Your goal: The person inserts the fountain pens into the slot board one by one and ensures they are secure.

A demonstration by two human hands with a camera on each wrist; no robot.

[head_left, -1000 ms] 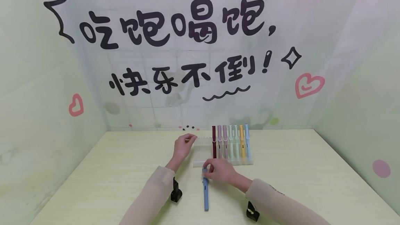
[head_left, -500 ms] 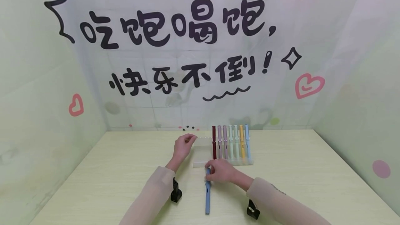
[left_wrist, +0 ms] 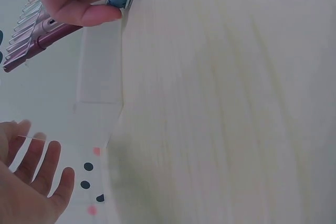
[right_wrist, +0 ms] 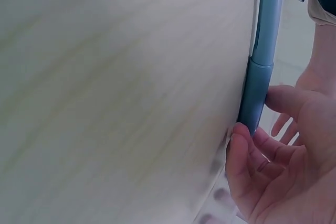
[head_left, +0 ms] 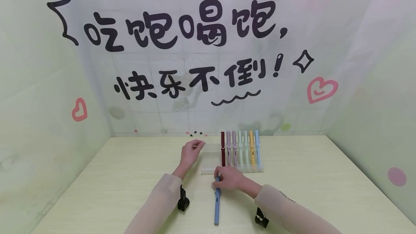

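Observation:
A blue pen lies on the table in front of a clear pen rack, its capped end pointing toward the rack. My right hand grips that capped end between thumb and fingers; the right wrist view shows the thumb against the cap. At the back left, my left hand pinches the upper left edge of the rack. In the left wrist view the fingers of this hand are spread behind the transparent edge.
Several pens stand in a row in the right part of the rack: a dark red one, two mauve, two pale green, a yellow and a light blue. A printed backdrop rises behind the table and along both sides.
My right hand and the blue pen have shifted slightly to the right and a little nearer to me. The left hand stays at the rack's edge, and the other pens have not moved.

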